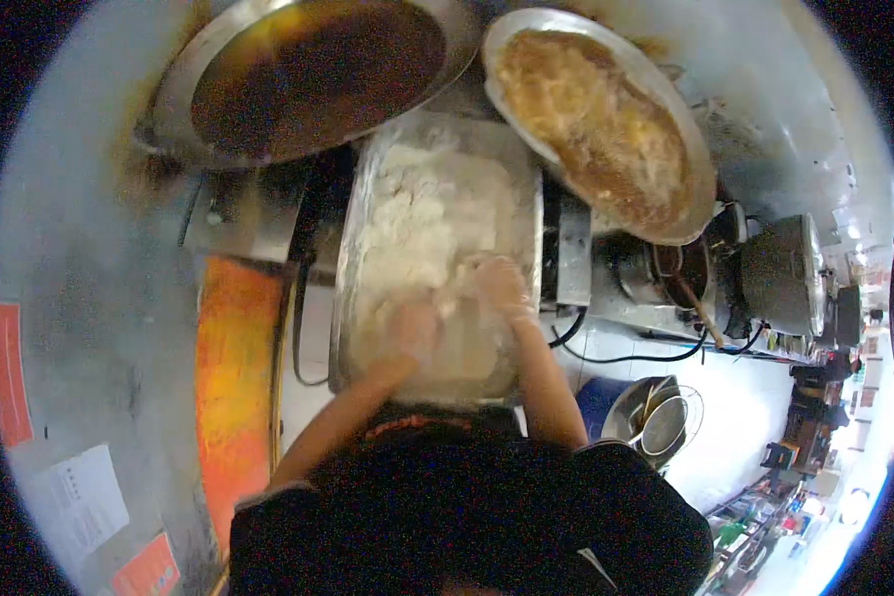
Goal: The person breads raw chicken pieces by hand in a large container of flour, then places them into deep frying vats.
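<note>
A deep metal tray [344, 338] in front of me holds white flour [467, 353] and several flour-coated pieces [402, 233], lumped mostly along its left side and back. My left hand [414, 326] is low in the tray's front half, on the flour. Motion smears its fingers. To its right and a little farther back is my right hand [499, 286], dusted white, with its fingers curled inward against a pale lump. Flour and blur hide what that lump is. The two hands are apart, with a floured lump between them.
A wide pan of dark oil [318, 74] stands behind the tray at left. Oil bubbles in a second pan [601, 124] at right. Farther right are a pot with a wooden handle [700, 308] and a large pot [780, 273]. A strainer [664, 425] rests in a basin below.
</note>
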{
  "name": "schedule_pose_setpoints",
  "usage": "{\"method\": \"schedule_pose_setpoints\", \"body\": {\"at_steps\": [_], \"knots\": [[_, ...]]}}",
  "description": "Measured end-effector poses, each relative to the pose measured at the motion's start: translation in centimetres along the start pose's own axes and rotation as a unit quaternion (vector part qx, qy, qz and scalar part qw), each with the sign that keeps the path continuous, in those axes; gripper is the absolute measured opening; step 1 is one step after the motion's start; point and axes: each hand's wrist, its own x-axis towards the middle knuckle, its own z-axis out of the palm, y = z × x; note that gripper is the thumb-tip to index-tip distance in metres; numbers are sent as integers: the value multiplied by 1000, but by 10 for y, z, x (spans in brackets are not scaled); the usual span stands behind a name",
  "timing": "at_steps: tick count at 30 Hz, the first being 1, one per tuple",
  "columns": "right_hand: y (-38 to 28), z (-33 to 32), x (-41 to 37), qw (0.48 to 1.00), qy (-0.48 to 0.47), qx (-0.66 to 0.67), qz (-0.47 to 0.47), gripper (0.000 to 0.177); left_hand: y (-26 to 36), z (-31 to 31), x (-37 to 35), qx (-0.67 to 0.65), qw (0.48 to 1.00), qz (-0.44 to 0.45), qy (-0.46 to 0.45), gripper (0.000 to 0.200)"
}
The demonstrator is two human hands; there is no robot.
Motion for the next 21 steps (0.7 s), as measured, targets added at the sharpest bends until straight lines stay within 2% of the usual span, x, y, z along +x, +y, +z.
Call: {"method": "schedule_pose_setpoints", "body": {"at_steps": [1,2,3,4,5,6,7,8,9,10,12,13,15,16,17,18,19,20,21], "knots": [[0,-7,-18,996,57,64,-36,32,-2,-3,-1,-9,1000,-1,11,36],[-5,-13,-33,995,51,70,-41,32,-12,11,1,0,999,2,43,35],[-12,-15,-51,986,141,77,-40,28,-22,24,4,10,997,5,74,35],[-12,-13,-59,979,184,81,-35,26,-26,26,2,29,990,26,139,34],[-12,-11,-66,970,227,86,-31,25,-32,26,1,30,990,24,134,34],[-8,-10,-67,968,237,81,-32,25,-42,22,2,-121,985,-6,125,32],[-4,-12,-64,965,250,74,-34,29,-43,11,4,-269,956,-33,116,31],[-9,-9,-61,964,254,74,-34,29,-35,-3,1,-266,956,-30,117,31],[-25,0,-62,966,252,51,-28,34,-24,-14,-9,-279,948,28,149,30],[-40,-3,-63,984,162,77,-13,36,-17,-14,-19,-294,936,80,176,29],[-69,-10,-64,993,-21,113,30,41,-15,-12,-20,-280,946,61,153,34],[-49,30,-55,993,87,39,-68,41,-15,-15,-15,-267,952,45,142,39],[-43,33,-34,963,201,-41,-174,40,-42,23,17,-300,939,76,150,44],[-59,13,-41,983,90,114,-111,39,-46,35,11,-320,934,83,139,46],[-64,14,-41,978,31,190,-81,39,-46,40,2,-339,928,90,129,49],[-69,16,-42,964,-22,262,-43,39,-44,38,6,-322,941,26,103,50],[-64,38,-35,987,-23,159,-30,37,-39,27,5,-303,949,-37,76,51],[-64,44,-33,998,-24,56,-12,36,-39,17,-4,-301,950,-34,75,51],[-51,43,-32,998,-19,55,-11,36,-44,5,-16,-260,953,-26,152,48]]}}
